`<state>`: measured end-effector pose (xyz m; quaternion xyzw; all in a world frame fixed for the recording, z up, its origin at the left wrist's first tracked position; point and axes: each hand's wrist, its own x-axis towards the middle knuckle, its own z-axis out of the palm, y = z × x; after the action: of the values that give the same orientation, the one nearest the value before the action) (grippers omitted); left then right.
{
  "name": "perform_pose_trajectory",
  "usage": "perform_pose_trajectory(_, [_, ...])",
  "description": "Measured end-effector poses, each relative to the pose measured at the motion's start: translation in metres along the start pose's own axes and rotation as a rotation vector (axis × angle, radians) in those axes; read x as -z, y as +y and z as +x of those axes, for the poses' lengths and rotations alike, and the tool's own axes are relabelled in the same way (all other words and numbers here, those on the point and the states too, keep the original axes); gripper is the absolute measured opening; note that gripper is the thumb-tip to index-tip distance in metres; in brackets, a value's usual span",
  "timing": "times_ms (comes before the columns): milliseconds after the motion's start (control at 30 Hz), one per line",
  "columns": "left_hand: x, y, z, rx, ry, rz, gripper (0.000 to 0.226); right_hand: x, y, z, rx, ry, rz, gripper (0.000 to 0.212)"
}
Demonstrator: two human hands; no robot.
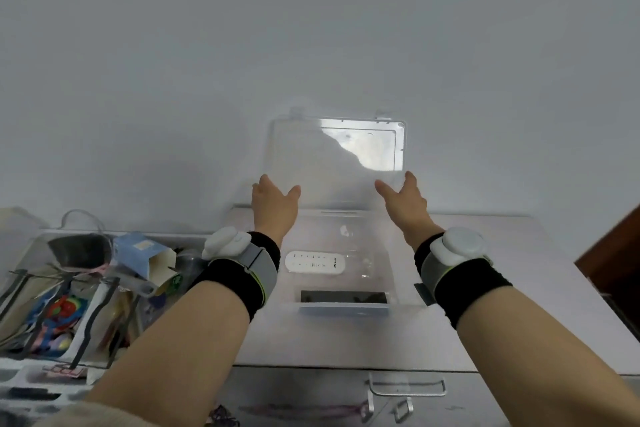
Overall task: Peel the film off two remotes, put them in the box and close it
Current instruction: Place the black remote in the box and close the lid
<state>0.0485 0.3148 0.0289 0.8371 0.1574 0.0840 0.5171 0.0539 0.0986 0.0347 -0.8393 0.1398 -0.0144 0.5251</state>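
Observation:
A clear plastic box (398, 288) stands on the grey cabinet top with its lid (332, 156) raised upright against the wall. Inside lie a white remote (315, 263) and, nearer the front wall, a black remote (343, 297). My left hand (273, 208) is at the lid's lower left edge and my right hand (407, 204) at its lower right edge. Both have thumbs spread and fingers behind or on the lid. I cannot tell how firmly either grips it.
A clear bin (69, 288) crammed with packets, a blue carton and cables sits to the left. The cabinet top (502, 322) extends right to a dark brown panel (613, 253). A metal drawer handle (407, 388) is on the cabinet front. A plain wall rises behind.

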Motion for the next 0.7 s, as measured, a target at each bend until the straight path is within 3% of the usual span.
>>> perform_pose_trajectory(167, [-0.01, 0.0, 0.001, 0.028, -0.061, -0.21, 0.077, -0.004, -0.006, -0.004, -0.065, -0.011, 0.333, 0.079])
perform_pose_trajectory(400, [-0.002, 0.002, -0.005, -0.004, -0.006, -0.362, 0.062, 0.002, -0.002, -0.011, -0.035, 0.059, 0.452, 0.077])
perform_pose_trajectory(700, [0.017, 0.008, -0.02, 0.018, -0.017, -0.56, 0.078, 0.02, -0.006, -0.029, 0.014, 0.001, 0.705, 0.055])
